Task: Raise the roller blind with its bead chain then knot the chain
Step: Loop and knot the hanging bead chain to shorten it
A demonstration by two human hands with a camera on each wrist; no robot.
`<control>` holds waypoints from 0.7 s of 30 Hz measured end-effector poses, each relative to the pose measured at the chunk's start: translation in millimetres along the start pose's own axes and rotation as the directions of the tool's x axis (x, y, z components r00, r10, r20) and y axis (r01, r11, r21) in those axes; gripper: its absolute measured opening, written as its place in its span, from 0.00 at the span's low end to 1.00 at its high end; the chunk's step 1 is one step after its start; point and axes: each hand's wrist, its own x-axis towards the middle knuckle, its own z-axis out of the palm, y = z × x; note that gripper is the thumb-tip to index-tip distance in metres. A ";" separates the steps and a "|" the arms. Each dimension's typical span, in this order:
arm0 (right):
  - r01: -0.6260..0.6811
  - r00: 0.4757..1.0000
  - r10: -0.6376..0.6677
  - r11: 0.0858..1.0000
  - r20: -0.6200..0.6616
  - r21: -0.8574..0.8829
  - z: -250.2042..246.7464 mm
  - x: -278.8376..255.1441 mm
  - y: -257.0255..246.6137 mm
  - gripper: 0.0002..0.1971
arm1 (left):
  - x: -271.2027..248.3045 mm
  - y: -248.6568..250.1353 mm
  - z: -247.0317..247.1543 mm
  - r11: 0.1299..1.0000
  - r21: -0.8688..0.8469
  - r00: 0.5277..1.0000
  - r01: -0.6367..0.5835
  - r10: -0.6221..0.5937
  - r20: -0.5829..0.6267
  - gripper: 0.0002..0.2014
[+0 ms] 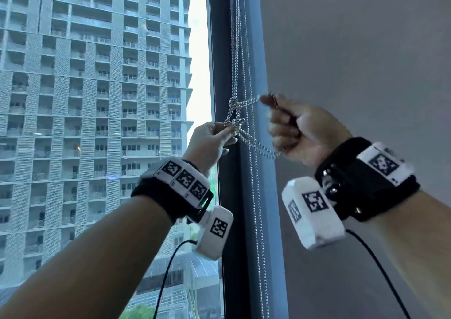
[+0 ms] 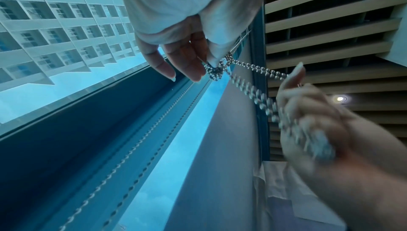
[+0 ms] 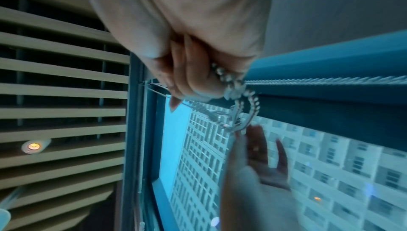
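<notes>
The silver bead chain (image 1: 236,57) hangs down along the dark window frame (image 1: 220,74). Partway down it is twisted into a loose knot (image 1: 233,114). My left hand (image 1: 228,130) pinches the lower part of that knot between thumb and fingertips; the left wrist view shows the knot (image 2: 214,73) at my left hand (image 2: 208,68). My right hand (image 1: 269,102), on the knot's right, is curled in a fist round two strands that run taut from the knot. The right wrist view shows the chain (image 3: 234,86) in my right hand (image 3: 209,79). No blind fabric covers the glass.
Another pair of chain strands (image 1: 259,221) hangs free beside the frame, below my hands. A grey wall (image 1: 353,62) stands to the right, the window glass (image 1: 97,99) with a tower block outside to the left. A slatted ceiling (image 2: 330,17) is overhead.
</notes>
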 end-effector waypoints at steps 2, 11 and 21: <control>-0.122 0.993 0.122 0.986 -0.002 -0.111 -12.5 -14.7 23.3 0.17 | 0.7 -0.7 -5.8 1.000 -0.016 1.000 0.018 -0.018 -0.013 0.04; -0.203 0.978 0.158 0.882 -0.138 -0.426 -19.5 -55.7 134.9 0.15 | -13.2 3.3 10.2 0.992 0.097 0.983 -0.086 0.068 0.170 0.02; -0.134 0.986 0.047 0.795 -0.160 -0.591 -21.0 -58.6 142.7 0.17 | -36.4 -6.8 23.5 0.992 0.092 0.978 -0.084 0.064 0.199 0.09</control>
